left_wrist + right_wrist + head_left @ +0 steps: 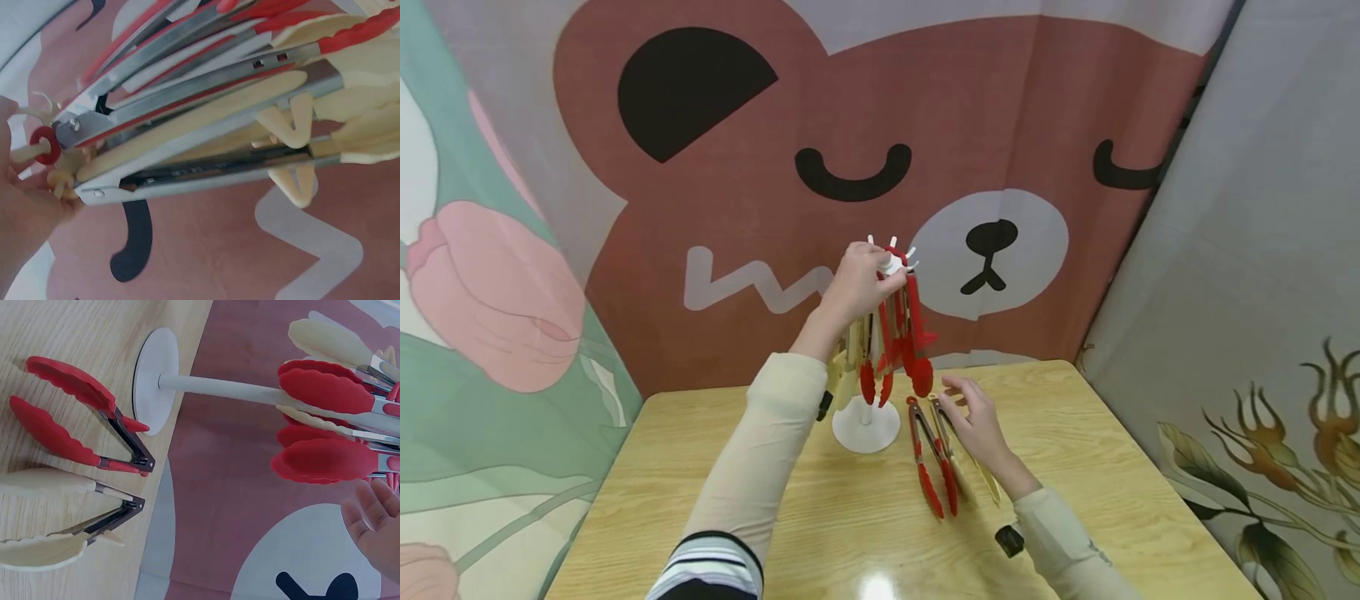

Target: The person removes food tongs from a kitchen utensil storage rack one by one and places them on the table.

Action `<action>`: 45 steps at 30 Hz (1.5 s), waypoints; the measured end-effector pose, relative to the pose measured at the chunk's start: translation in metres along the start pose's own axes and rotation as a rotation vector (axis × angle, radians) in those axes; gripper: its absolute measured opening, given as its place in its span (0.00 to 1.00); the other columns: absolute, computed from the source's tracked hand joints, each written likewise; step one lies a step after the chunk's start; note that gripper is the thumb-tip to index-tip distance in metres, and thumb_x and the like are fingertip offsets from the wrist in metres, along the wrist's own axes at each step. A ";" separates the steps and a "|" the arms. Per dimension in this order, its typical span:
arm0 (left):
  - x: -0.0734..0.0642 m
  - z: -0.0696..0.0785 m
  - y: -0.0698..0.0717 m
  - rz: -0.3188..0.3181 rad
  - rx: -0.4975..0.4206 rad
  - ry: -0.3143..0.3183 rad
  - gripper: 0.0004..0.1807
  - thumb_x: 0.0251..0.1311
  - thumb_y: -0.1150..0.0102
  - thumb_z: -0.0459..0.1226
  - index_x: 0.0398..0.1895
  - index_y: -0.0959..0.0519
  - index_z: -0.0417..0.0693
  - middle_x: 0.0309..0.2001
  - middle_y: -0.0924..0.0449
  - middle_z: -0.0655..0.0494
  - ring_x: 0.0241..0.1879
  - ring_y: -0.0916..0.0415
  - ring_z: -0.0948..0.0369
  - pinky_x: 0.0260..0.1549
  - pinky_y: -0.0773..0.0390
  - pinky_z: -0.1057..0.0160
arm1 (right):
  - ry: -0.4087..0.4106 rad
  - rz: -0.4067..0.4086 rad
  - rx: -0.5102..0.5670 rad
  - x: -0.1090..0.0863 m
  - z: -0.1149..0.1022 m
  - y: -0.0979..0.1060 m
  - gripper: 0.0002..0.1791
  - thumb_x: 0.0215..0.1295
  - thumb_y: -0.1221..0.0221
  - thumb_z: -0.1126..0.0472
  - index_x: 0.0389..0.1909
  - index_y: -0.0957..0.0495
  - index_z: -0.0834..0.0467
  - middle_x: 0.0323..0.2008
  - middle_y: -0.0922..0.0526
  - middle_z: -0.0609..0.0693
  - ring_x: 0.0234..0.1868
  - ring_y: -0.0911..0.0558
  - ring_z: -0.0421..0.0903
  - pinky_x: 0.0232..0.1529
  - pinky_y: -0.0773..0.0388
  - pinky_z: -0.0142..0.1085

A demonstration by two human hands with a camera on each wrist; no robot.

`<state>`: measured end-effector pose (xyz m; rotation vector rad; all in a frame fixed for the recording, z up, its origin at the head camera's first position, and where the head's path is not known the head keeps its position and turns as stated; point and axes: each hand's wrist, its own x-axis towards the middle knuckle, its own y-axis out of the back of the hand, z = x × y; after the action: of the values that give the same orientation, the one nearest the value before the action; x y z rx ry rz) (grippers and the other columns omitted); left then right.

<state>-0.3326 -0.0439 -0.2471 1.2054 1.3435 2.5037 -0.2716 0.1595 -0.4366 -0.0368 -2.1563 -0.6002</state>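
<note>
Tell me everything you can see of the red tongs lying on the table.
The red tongs lie spread in a V on the wood-look table, beside the cream tongs and, in the head view, right of the white stand's round base. Their hinged end, with a red ring, points away from the person, the tips nearer. The tips are red, scalloped, perhaps silicone; the arms look metallic. The right hand is close by, but neither hand holds them.

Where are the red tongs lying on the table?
The red tongs lie right of the white stand base in the head view, just left of the cream tongs.
</note>
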 end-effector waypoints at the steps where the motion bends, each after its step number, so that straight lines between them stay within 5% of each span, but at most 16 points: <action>1: 0.000 -0.002 0.001 -0.011 -0.032 -0.003 0.12 0.56 0.46 0.40 0.30 0.21 0.37 0.33 0.24 0.49 0.47 0.36 0.53 0.39 0.27 0.65 | 0.002 0.002 0.001 0.001 -0.004 0.000 0.14 0.56 0.45 0.75 0.45 0.27 0.69 0.39 0.24 0.59 0.36 0.24 0.54 0.32 0.26 0.35; 9: 0.002 -0.010 0.015 -0.115 -0.182 -0.003 0.13 0.55 0.46 0.37 0.41 0.20 0.38 0.43 0.23 0.48 0.44 0.33 0.56 0.40 0.28 0.64 | 0.016 0.019 -0.003 0.006 -0.025 0.004 0.13 0.54 0.46 0.78 0.42 0.28 0.74 0.35 0.24 0.63 0.33 0.24 0.54 0.30 0.27 0.31; 14: 0.003 -0.010 0.026 -0.174 -0.241 -0.041 0.11 0.54 0.51 0.33 0.17 0.27 0.39 0.38 0.24 0.47 0.29 0.36 0.55 0.24 0.33 0.66 | -0.011 0.004 0.002 -0.002 -0.001 -0.001 0.14 0.58 0.46 0.72 0.46 0.27 0.68 0.39 0.24 0.58 0.36 0.24 0.49 0.32 0.26 0.32; 17: 0.003 -0.011 0.030 -0.189 -0.272 -0.045 0.13 0.52 0.53 0.32 0.11 0.34 0.42 0.35 0.23 0.49 0.33 0.32 0.57 0.17 0.39 0.64 | -0.017 0.004 0.014 -0.004 0.005 -0.002 0.13 0.59 0.46 0.70 0.46 0.27 0.67 0.40 0.23 0.56 0.37 0.24 0.48 0.32 0.25 0.35; 20: 0.003 -0.009 0.032 -0.184 -0.223 -0.034 0.14 0.53 0.53 0.34 0.10 0.34 0.44 0.30 0.20 0.49 0.50 0.32 0.59 0.21 0.35 0.65 | -0.040 0.002 0.019 -0.004 0.003 -0.001 0.14 0.58 0.46 0.72 0.46 0.27 0.67 0.40 0.23 0.56 0.37 0.24 0.48 0.31 0.25 0.39; 22: 0.003 -0.006 0.032 -0.175 -0.162 -0.032 0.15 0.54 0.54 0.35 0.11 0.33 0.42 0.28 0.21 0.47 0.51 0.32 0.58 0.26 0.33 0.63 | -0.054 0.001 0.024 -0.003 -0.001 0.000 0.15 0.57 0.46 0.74 0.46 0.27 0.67 0.40 0.23 0.57 0.36 0.24 0.50 0.30 0.25 0.40; 25: 0.002 -0.002 0.032 -0.166 -0.092 -0.008 0.15 0.56 0.54 0.37 0.17 0.24 0.40 0.36 0.20 0.49 0.48 0.32 0.57 0.35 0.32 0.61 | -0.047 0.004 0.017 0.002 -0.015 0.003 0.15 0.55 0.46 0.77 0.45 0.27 0.71 0.39 0.24 0.62 0.35 0.24 0.54 0.31 0.25 0.39; 30: -0.003 -0.004 0.032 -0.198 -0.132 0.055 0.19 0.57 0.53 0.38 0.49 0.23 0.41 0.51 0.26 0.49 0.52 0.33 0.56 0.44 0.30 0.61 | -0.050 -0.011 0.009 0.006 -0.035 0.007 0.14 0.54 0.47 0.78 0.44 0.28 0.73 0.38 0.24 0.64 0.35 0.25 0.55 0.31 0.27 0.32; 37: -0.006 -0.012 0.037 -0.206 -0.276 0.051 0.18 0.57 0.53 0.36 0.48 0.23 0.38 0.52 0.27 0.47 0.51 0.31 0.54 0.41 0.27 0.60 | -0.084 -0.024 0.024 -0.003 -0.009 0.004 0.15 0.57 0.46 0.75 0.46 0.27 0.67 0.40 0.23 0.58 0.36 0.25 0.49 0.28 0.27 0.35; 45: -0.009 -0.017 0.032 -0.176 -0.278 0.049 0.19 0.58 0.53 0.37 0.50 0.24 0.40 0.52 0.26 0.49 0.56 0.35 0.56 0.44 0.27 0.61 | -0.072 -0.023 0.024 -0.003 0.001 0.001 0.15 0.56 0.45 0.75 0.46 0.26 0.66 0.40 0.23 0.57 0.36 0.24 0.50 0.30 0.26 0.34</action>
<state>-0.3281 -0.0790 -0.2346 0.9336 1.0157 2.5022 -0.2703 0.1612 -0.4393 -0.0209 -2.2359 -0.5945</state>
